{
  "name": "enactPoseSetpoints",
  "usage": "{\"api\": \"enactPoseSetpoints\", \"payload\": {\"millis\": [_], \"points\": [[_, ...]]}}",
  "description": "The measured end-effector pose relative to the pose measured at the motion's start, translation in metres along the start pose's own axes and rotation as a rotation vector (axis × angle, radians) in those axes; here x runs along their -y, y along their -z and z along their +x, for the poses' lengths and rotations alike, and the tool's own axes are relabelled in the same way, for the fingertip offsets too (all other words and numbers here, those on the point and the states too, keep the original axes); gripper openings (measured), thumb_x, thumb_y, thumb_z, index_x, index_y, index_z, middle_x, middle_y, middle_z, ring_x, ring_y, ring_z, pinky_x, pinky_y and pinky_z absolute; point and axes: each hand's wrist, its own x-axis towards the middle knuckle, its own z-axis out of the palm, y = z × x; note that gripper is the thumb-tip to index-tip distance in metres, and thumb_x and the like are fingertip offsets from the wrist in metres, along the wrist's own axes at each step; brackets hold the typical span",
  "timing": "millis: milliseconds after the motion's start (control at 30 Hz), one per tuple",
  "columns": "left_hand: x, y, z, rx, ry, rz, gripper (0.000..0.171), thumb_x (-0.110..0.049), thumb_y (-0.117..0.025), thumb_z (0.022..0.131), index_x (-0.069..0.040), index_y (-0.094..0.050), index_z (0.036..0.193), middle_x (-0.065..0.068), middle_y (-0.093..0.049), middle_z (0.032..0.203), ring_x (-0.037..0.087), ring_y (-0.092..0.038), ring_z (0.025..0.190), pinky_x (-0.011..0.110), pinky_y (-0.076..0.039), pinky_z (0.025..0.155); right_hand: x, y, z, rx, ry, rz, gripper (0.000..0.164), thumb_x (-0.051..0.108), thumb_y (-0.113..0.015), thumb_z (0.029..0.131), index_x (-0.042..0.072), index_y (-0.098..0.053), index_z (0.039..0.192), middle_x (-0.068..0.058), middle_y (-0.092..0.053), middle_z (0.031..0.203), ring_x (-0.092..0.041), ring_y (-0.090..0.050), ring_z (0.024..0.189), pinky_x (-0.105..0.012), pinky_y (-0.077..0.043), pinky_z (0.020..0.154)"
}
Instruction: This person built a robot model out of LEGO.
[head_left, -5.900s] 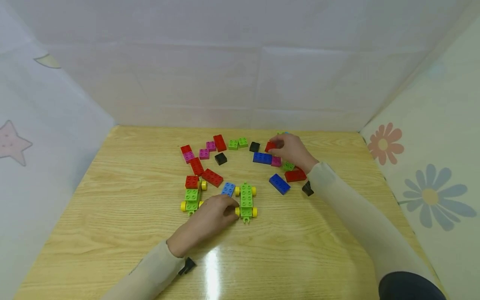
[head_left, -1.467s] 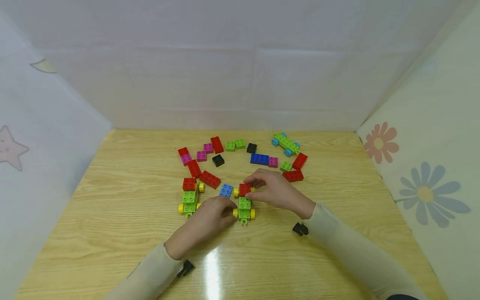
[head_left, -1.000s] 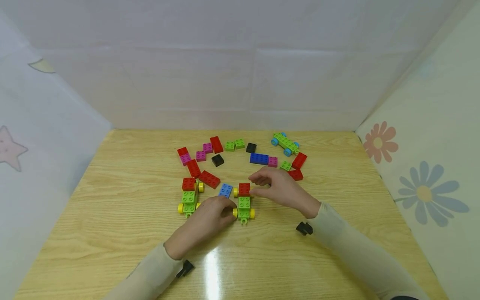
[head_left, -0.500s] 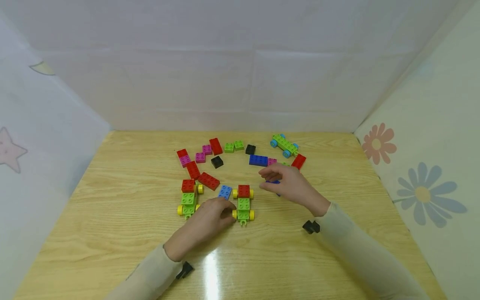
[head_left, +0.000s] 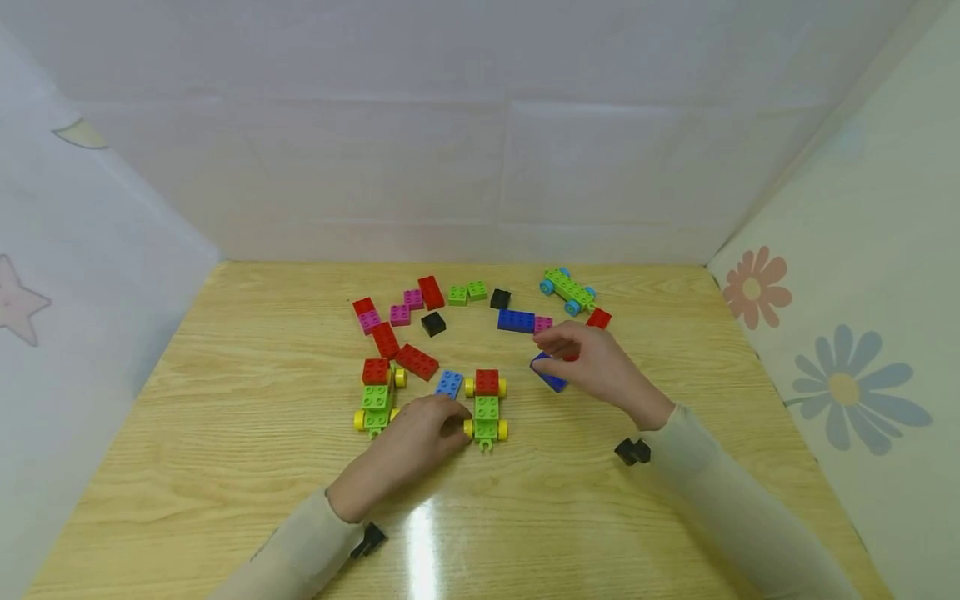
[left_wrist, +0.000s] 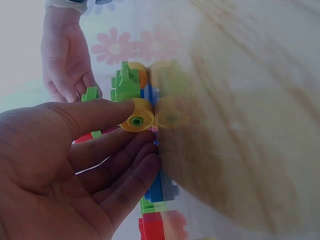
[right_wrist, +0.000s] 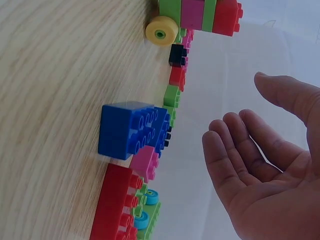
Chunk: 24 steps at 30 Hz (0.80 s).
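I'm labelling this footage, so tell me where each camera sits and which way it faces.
Head: worn on the head, looking forward and down at the table; left hand, right hand and sleeves show.
Left wrist: on that wrist, facing the left hand pinching a yellow wheel; the right hand shows behind.
Right wrist: on that wrist, facing a blue brick; only the right hand shows.
Shared: that brick also appears in the head view.

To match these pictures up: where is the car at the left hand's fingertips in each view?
Head: car below centre, right of the left hand.
Left wrist: car left of centre, partly hidden by that hand.
Right wrist: car at the top edge, cut off.
Shared landmark: right hand, in all three.
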Motion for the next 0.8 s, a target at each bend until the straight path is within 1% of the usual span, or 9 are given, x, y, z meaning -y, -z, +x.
{"api": "enactPoseSetpoints", "payload": {"millis": [233,367,500,667,733,800], "points": [[0.000,0.000,0.001,-0.001,0.005,-0.007,0.019,-0.013,-0.081,0.102,-0.008,-0.082,0.120,0.007,-0.081,0.122,0.027,-0.075,0.120,0.052,-0.060,0.110,-0.006,0.009,-0.005,-0.002,-0.048,-0.015,0.044,0.037,-0.081,0.105,0.018,-0.074,0.144,-0.010,-0.074,0.145,-0.035,-0.073,0.132,-0.057,-0.062,0.110],[-0.001,0.000,0.001,0.005,0.015,-0.010,0.018,-0.013,-0.081,0.102,-0.010,-0.082,0.120,0.006,-0.081,0.122,0.026,-0.075,0.119,0.052,-0.061,0.109,-0.011,0.011,-0.007,-0.011,-0.065,-0.024,0.043,0.038,-0.080,0.106,0.018,-0.074,0.143,-0.012,-0.075,0.145,-0.034,-0.073,0.131,-0.056,-0.063,0.108],[-0.001,0.000,0.000,0.011,0.015,-0.009,0.018,-0.013,-0.081,0.102,-0.009,-0.082,0.120,0.006,-0.081,0.122,0.026,-0.075,0.119,0.051,-0.061,0.109,-0.015,0.015,-0.009,-0.025,-0.065,-0.017,0.042,0.034,-0.079,0.106,0.016,-0.073,0.144,-0.015,-0.075,0.144,-0.033,-0.074,0.129,-0.054,-0.064,0.106],[-0.003,0.001,0.000,0.004,0.020,-0.009,0.018,-0.013,-0.080,0.103,-0.010,-0.082,0.120,0.006,-0.081,0.121,0.026,-0.075,0.118,0.051,-0.061,0.108,-0.020,0.020,-0.011,-0.050,-0.065,-0.014,0.041,0.031,-0.080,0.106,0.014,-0.074,0.144,-0.013,-0.076,0.144,-0.032,-0.075,0.127,-0.054,-0.064,0.106],[-0.003,0.000,0.002,-0.003,0.015,0.005,0.017,-0.013,-0.079,0.103,-0.010,-0.083,0.120,0.005,-0.082,0.120,0.025,-0.076,0.116,0.051,-0.062,0.107,-0.021,0.022,-0.012,-0.063,-0.064,-0.022,0.042,0.030,-0.080,0.106,0.013,-0.074,0.143,-0.012,-0.077,0.142,-0.033,-0.075,0.127,-0.055,-0.063,0.106],[-0.005,0.000,0.004,-0.013,0.010,0.038,0.016,-0.013,-0.079,0.103,-0.010,-0.083,0.119,0.004,-0.082,0.116,0.023,-0.075,0.111,0.049,-0.062,0.104,-0.022,0.024,-0.013,-0.074,-0.066,-0.028,0.042,0.029,-0.080,0.106,0.011,-0.074,0.143,-0.012,-0.078,0.140,-0.034,-0.074,0.128,-0.057,-0.062,0.108]]}}
